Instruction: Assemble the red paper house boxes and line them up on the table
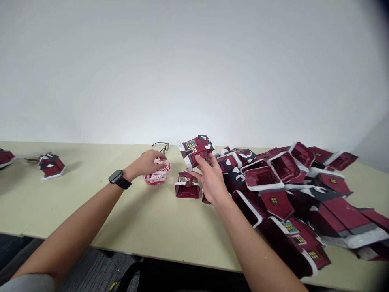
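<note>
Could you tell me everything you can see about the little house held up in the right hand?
The model house has dark red walls, a dark grey roof with white snow-like patches, and a whitish rim at its base. Yellow-paned windows show, the larger one framed in teal. It looks painted; the material underneath can't be told. It is tipped over, roof toward the right and base toward the left, held off the table by the fingers of the right hand.

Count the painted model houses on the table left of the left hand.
2: the inner painted house, fully visible on the table, and the outer painted house, cut off by the picture's left edge. More may lie beyond that edge.
</note>
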`<action>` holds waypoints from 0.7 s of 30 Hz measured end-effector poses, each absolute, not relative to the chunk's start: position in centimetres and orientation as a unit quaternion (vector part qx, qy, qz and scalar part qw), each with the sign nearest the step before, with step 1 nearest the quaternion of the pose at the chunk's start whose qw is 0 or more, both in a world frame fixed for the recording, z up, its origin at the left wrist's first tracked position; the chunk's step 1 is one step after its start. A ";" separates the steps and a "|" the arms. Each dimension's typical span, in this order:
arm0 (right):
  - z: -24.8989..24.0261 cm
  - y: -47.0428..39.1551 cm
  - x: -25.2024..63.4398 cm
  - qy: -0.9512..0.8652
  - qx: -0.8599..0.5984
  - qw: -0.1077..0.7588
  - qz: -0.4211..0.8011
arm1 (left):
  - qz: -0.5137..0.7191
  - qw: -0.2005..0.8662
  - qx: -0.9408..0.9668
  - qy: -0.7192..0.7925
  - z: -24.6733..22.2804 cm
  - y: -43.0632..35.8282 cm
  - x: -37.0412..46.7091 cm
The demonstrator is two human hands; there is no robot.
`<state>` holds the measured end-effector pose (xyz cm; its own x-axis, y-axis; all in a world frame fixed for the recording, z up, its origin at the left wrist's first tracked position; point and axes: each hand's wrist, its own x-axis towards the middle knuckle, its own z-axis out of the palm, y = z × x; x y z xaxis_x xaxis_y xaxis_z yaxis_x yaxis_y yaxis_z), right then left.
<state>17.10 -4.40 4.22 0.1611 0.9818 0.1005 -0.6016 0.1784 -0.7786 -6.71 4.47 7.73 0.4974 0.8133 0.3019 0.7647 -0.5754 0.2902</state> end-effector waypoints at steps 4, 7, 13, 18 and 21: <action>4.0 -4.3 17.7 -0.311 -0.314 0.704 0.556 | 0.138 0.056 0.870 0.470 6.9 4.5 -6.2; 3.8 -4.1 17.7 -0.315 -0.318 0.701 0.554 | 0.131 0.040 0.871 0.472 6.9 4.1 -6.2; 3.8 -4.1 17.5 -0.319 -0.325 0.699 0.552 | 0.157 0.026 0.863 0.480 6.6 4.5 -6.6; 4.0 -4.3 17.6 -0.320 -0.333 0.701 0.544 | 0.280 0.099 0.820 0.489 7.0 5.0 -6.6; 4.0 -4.2 17.5 -0.325 -0.360 0.695 0.530 | 0.336 0.179 0.806 0.453 8.3 4.3 -5.9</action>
<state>17.54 -4.18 3.98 0.2262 0.9716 0.0700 -0.5028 0.1780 -0.8459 -5.94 4.27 8.34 0.3628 0.8511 0.3794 0.6104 -0.5247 0.5934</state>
